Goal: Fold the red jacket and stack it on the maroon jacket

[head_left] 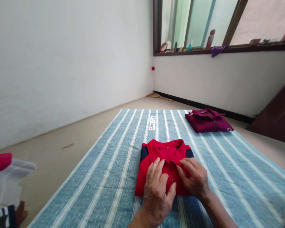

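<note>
A red shirt with dark blue shoulder panels lies folded on the striped cloth, its collar at the far side. My left hand rests on the left front of the shirt, fingers stretched out and thumb apart. On the right front, my right hand touches the fabric beside the neck opening with bent fingers, thumb and forefinger apart. A folded maroon garment with a collar lies farther off, at the right back of the cloth.
A blue and white striped cloth covers the surface under the garments. At the left edge are white plastic and pink fabric, with part of another person's hand below. Bottles and a round mirror line the window sill.
</note>
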Demonstrator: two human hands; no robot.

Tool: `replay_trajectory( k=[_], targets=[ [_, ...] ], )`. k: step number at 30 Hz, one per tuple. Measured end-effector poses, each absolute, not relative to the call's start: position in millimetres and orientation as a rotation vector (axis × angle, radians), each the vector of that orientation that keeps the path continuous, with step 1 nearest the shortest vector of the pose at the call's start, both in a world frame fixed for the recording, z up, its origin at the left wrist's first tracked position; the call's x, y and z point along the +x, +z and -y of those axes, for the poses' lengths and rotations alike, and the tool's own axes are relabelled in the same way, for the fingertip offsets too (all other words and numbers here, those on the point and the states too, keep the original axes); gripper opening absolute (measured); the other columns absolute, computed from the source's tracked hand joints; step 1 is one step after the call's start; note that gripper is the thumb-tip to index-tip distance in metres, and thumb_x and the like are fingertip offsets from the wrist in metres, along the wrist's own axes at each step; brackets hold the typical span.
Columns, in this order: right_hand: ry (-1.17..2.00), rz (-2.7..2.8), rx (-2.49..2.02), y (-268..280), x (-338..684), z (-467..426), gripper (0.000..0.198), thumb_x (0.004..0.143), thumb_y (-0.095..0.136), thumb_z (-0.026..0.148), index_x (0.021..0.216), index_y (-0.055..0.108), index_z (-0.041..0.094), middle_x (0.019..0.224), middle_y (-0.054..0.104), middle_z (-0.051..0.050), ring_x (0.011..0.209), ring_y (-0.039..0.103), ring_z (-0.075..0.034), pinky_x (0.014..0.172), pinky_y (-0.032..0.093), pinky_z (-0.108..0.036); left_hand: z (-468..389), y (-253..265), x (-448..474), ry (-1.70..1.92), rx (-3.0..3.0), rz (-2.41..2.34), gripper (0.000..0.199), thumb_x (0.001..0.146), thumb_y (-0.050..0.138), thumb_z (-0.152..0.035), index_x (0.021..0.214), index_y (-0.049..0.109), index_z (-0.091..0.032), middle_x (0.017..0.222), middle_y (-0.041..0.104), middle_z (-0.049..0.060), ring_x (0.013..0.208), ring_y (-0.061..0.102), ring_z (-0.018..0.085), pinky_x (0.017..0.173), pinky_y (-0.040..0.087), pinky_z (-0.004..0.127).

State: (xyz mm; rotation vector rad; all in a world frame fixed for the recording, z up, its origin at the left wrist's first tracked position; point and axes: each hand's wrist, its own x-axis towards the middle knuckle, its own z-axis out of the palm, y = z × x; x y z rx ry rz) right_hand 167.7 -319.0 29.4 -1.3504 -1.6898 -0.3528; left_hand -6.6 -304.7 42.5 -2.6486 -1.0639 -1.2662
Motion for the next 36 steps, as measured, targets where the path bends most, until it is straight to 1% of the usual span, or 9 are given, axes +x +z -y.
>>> replay_trajectory(
  k=[5,8,12,15,17,21,23,29,36],
  targets=[
    [-0.393,1.746,-1.326,28.1,164.2,318.4,0.013,0.087,0.056,0.015,0.097,0.064,0.018,0.080,0.068,-0.005,0.072,0.062,-0.017,0.067,0.050,-0.030,314.0,36.6,-2.3,-1.196,-2.728,1.104,0.014,0.070,0.061,-0.012,0.083,0.058,-0.016,0.137,0.050,0.020,0.131,0.041,0.037,0.104,0.040,0.060],
    [-0.415,1.774,-1.366,27.6,162.8,316.8,0.019,0.090,0.051,0.016,0.104,0.063,0.018,0.081,0.067,-0.006,0.072,0.061,-0.017,0.067,0.048,-0.030,314.8,34.4,-1.7,-1.194,-2.715,1.118,0.014,0.072,0.059,-0.009,0.085,0.058,-0.016,0.138,0.048,0.021,0.133,0.039,0.036,0.103,0.042,0.059],
    [-0.455,1.884,-1.474,32.6,159.9,311.6,0.026,0.093,0.048,0.023,0.114,0.060,0.015,0.073,0.062,-0.004,0.066,0.058,-0.017,0.063,0.044,-0.029,315.2,32.9,-1.0,-1.178,-2.697,1.107,0.013,0.074,0.056,-0.010,0.086,0.058,-0.014,0.138,0.047,0.023,0.133,0.038,0.036,0.102,0.043,0.058],
    [-0.467,1.991,-1.570,38.5,157.5,305.4,0.031,0.092,0.048,0.023,0.121,0.057,0.019,0.069,0.060,-0.002,0.062,0.056,-0.017,0.059,0.040,-0.029,315.7,32.2,-0.7,-1.170,-2.679,1.097,0.014,0.076,0.055,-0.011,0.089,0.059,-0.013,0.137,0.048,0.023,0.132,0.039,0.036,0.102,0.044,0.058],
    [-0.446,2.075,-1.623,42.1,156.4,300.9,0.029,0.089,0.049,0.019,0.116,0.059,0.022,0.068,0.059,-0.001,0.060,0.056,-0.017,0.056,0.037,-0.028,315.9,32.0,-1.1,-1.162,-2.663,1.094,0.014,0.077,0.053,-0.011,0.090,0.059,-0.013,0.137,0.048,0.022,0.132,0.039,0.036,0.101,0.044,0.058],
    [-0.374,2.188,-1.709,46.7,154.8,293.9,0.015,0.083,0.052,0.013,0.087,0.061,0.025,0.066,0.059,0.000,0.056,0.057,-0.017,0.050,0.030,-0.029,316.7,31.6,-2.4,-1.172,-2.632,1.090,0.011,0.079,0.052,-0.012,0.087,0.059,-0.016,0.132,0.052,0.019,0.129,0.043,0.035,0.100,0.046,0.056],
    [-0.359,2.189,-1.737,47.6,154.2,292.1,0.014,0.082,0.052,0.012,0.080,0.058,0.024,0.065,0.060,0.000,0.054,0.057,-0.016,0.048,0.028,-0.029,317.6,30.6,-2.7,-1.187,-2.614,1.103,0.012,0.080,0.051,-0.013,0.088,0.059,-0.016,0.128,0.056,0.018,0.126,0.047,0.033,0.099,0.048,0.053],
    [-0.276,2.153,-1.747,49.5,159.6,294.0,0.014,0.082,0.050,0.012,0.075,0.055,0.023,0.064,0.060,0.001,0.054,0.056,-0.014,0.049,0.025,-0.028,319.6,25.9,-2.7,-1.173,-2.609,1.142,0.014,0.079,0.051,-0.013,0.090,0.060,-0.016,0.116,0.061,0.016,0.114,0.056,0.032,0.093,0.053,0.049],
    [-0.100,2.047,-1.706,51.4,167.6,298.2,0.015,0.087,0.045,0.016,0.078,0.056,0.022,0.070,0.061,0.001,0.062,0.058,-0.013,0.055,0.029,-0.025,319.2,28.8,-3.1,-1.114,-2.668,1.128,0.018,0.075,0.050,-0.010,0.089,0.060,-0.015,0.108,0.064,0.015,0.105,0.060,0.032,0.092,0.053,0.052]
  ],
)
